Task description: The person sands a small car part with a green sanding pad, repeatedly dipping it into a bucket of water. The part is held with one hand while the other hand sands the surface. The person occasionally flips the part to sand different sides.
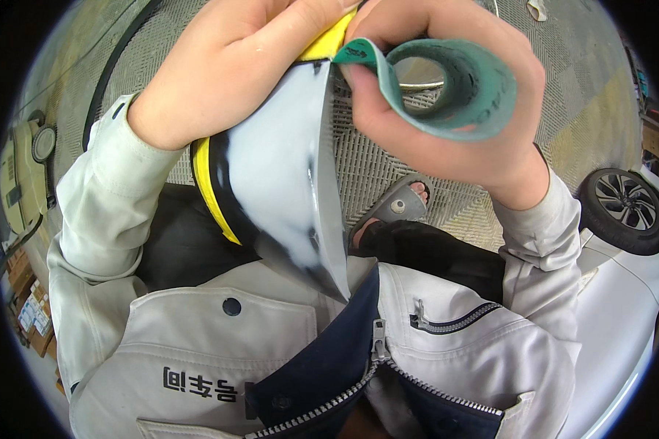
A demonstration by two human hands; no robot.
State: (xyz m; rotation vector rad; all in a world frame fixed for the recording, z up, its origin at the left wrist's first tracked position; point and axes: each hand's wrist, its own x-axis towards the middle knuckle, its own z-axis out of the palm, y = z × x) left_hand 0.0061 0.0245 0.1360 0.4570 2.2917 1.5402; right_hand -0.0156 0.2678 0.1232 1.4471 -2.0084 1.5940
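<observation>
A curved, glossy grey, white and black panel (pixel 278 161) hangs tilted in front of my jacket, its lower tip near the zip. Yellow tape (pixel 211 192) runs down its left edge, and another yellow piece lies at its top. My left hand (pixel 216 80) is closed on the panel's upper left, thumb stretched along the yellow piece; its fingertips are hidden. My right hand (pixel 439 157) is closed around a rolled green sheet with dark print, perhaps sandpaper (pixel 465 121). One corner of that sheet touches the panel's top edge by the yellow tape.
Below is a grey grated floor (pixel 461 208) with my sandalled foot (pixel 399 205). At right stand a wheel (pixel 622 208) and a pale car body panel (pixel 622 293). A beige machine (pixel 25 175) and cardboard boxes (pixel 33 314) are at left. A dark hose (pixel 110 80) curves across upper left.
</observation>
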